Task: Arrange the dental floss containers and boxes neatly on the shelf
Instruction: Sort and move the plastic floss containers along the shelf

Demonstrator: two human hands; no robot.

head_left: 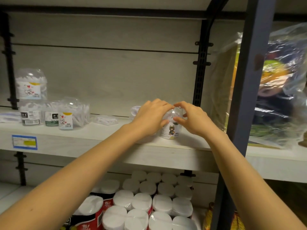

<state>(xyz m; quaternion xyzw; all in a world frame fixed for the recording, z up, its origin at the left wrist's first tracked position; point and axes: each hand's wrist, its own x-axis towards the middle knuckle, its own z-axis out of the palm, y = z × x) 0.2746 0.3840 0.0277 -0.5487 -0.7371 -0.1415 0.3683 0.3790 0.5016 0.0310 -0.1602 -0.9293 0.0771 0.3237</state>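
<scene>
A clear floss jar with a cartoon label (pixel 171 129) stands near the front edge of the pale shelf (pixel 99 143), right of the middle. My left hand (pixel 150 117) curls round its left side and top. My right hand (pixel 193 119) grips its right side, thumb at the front. At the shelf's left stand three clear floss containers (pixel 49 116) in a row, with another container (pixel 30 84) stacked on top. A flat clear floss pack (pixel 106 120) lies between the groups. Something white (pixel 134 110) shows behind my left hand, mostly hidden.
A dark upright post (pixel 247 90) bounds the shelf on the right, with plastic-wrapped goods (pixel 280 83) beyond it. A blue price tag (pixel 25 142) sits on the shelf's front edge. Packs of paper rolls (pixel 146 205) fill the level below.
</scene>
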